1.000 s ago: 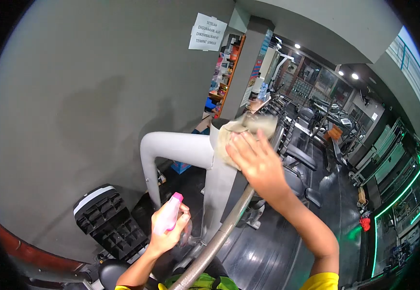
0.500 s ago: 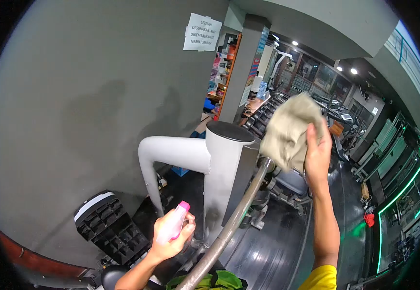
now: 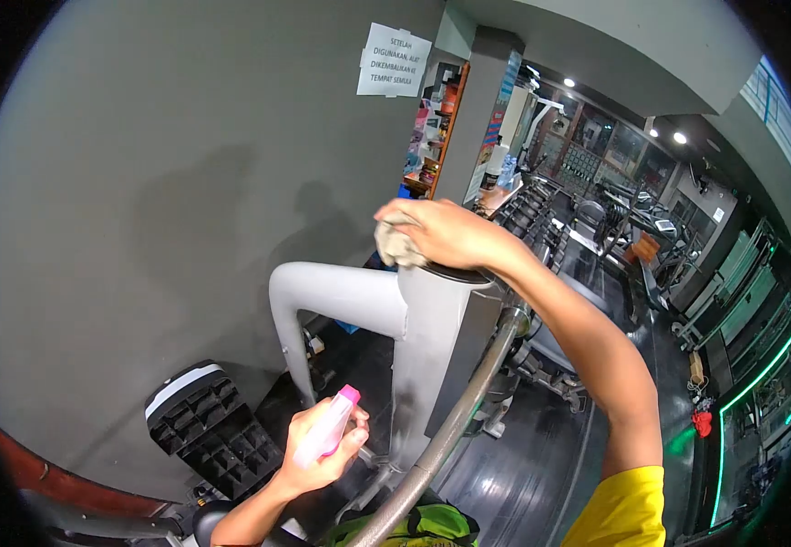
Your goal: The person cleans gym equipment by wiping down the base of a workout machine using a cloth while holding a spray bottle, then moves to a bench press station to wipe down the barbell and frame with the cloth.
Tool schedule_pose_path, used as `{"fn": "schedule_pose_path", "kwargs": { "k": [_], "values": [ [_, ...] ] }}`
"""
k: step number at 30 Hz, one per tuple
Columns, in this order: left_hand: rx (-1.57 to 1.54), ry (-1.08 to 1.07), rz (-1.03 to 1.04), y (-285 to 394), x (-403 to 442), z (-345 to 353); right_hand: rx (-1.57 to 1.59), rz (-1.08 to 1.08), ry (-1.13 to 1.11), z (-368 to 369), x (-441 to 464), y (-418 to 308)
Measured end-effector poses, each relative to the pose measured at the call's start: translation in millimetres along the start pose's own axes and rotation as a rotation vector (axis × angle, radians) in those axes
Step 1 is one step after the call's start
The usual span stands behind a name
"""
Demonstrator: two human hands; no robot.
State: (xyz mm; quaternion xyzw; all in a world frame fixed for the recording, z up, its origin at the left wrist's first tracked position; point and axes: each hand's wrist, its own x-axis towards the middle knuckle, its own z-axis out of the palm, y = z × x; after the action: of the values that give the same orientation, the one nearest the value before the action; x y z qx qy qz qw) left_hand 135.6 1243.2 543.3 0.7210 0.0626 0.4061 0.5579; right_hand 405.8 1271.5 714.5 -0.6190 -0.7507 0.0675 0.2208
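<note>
My right hand (image 3: 439, 230) is closed on a beige cloth (image 3: 397, 244) at the black top cap (image 3: 459, 273) of a thick grey post (image 3: 423, 356). Lower down, my left hand (image 3: 324, 448) wraps round a spray bottle with a pink head (image 3: 330, 424); its lower part is mostly hidden. The post joins a bent grey tube (image 3: 336, 284) on its left. A worn metal bar (image 3: 441, 438) slants from the bottom centre up to a point right of the post, beneath my right forearm.
A black step platform (image 3: 209, 424) leans at the lower left near the grey wall (image 3: 122, 228). A paper sign (image 3: 394, 60) is taped above. Dumbbell racks (image 3: 528, 214) and gym machines stand behind, on the right. A green bag (image 3: 436, 524) lies at the bottom.
My right hand has swung the cloth from right of the post back left onto its top, bunching it. My left hand has barely moved and still holds the bottle.
</note>
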Motion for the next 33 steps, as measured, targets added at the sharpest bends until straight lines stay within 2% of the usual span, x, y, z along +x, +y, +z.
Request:
{"fn": "schedule_pose_path", "kwargs": {
  "k": [2,4,5,8,10,12,15,16,19,22,24,26,27,28,30,32,33],
  "values": [
    [-0.011,0.011,-0.028,-2.8,-3.4,2.0,-0.089,0.088,-0.122,12.9,22.8,0.5],
    [-0.021,0.021,-0.044,-5.3,-4.5,2.2,-0.306,0.06,-0.293,17.2,35.1,-1.7],
    [-0.022,0.026,-0.04,-6.0,-6.4,1.3,-0.304,0.062,-0.289,16.3,32.7,-0.7],
    [-0.052,0.047,-0.068,-6.5,-11.4,-2.0,-0.269,0.068,-0.217,1.5,9.0,-11.1],
    [-0.082,0.067,-0.105,-8.3,-15.0,-4.1,-0.302,-0.112,-0.089,-13.6,-16.7,-8.9],
    [-0.085,0.066,-0.129,-11.6,-15.6,-5.9,-0.176,-0.097,-0.028,-22.5,-44.1,-11.6],
    [-0.138,0.078,-0.106,-12.1,-11.4,-1.1,-0.26,-0.241,0.19,-19.8,-78.9,-15.4],
    [-0.176,0.089,-0.1,-11.4,-11.2,-0.6,-0.258,-0.243,0.19,-21.4,-84.4,-15.8],
    [-0.194,0.106,-0.093,-9.2,-11.7,-2.8,-0.233,-0.077,0.108,-31.5,-101.8,-30.8],
    [-0.21,0.115,-0.13,-4.8,-12.4,-8.1,-0.247,-0.018,0.076,-39.5,-122.7,-31.2],
    [-0.187,0.134,-0.1,-8.2,-12.5,-9.7,-0.267,-0.064,0.099,-47.1,-130.0,-33.0],
    [-0.168,0.15,-0.066,-9.4,-11.0,-11.1,-0.273,0.07,-0.034,-66.9,-135.9,-45.3],
    [-0.184,0.145,-0.102,-8.9,-9.5,-12.1,-0.241,0.088,-0.025,-75.1,-137.2,-46.2],
    [-0.198,0.137,-0.139,-8.5,-8.3,-12.9,-0.214,0.162,0.03,-84.2,-138.4,-52.1],
    [-0.178,0.169,-0.097,-11.7,-4.4,-11.6,-0.285,0.082,0.327,-89.4,-132.0,-48.4],
    [-0.155,0.194,-0.052,-12.0,-1.4,-10.8,-0.113,0.059,0.587,-85.1,-111.0,-36.9],
    [-0.196,0.204,-0.068,-10.6,-0.7,-10.4,-0.072,-0.025,0.69,-74.9,-95.4,-26.7]
  ]
}}
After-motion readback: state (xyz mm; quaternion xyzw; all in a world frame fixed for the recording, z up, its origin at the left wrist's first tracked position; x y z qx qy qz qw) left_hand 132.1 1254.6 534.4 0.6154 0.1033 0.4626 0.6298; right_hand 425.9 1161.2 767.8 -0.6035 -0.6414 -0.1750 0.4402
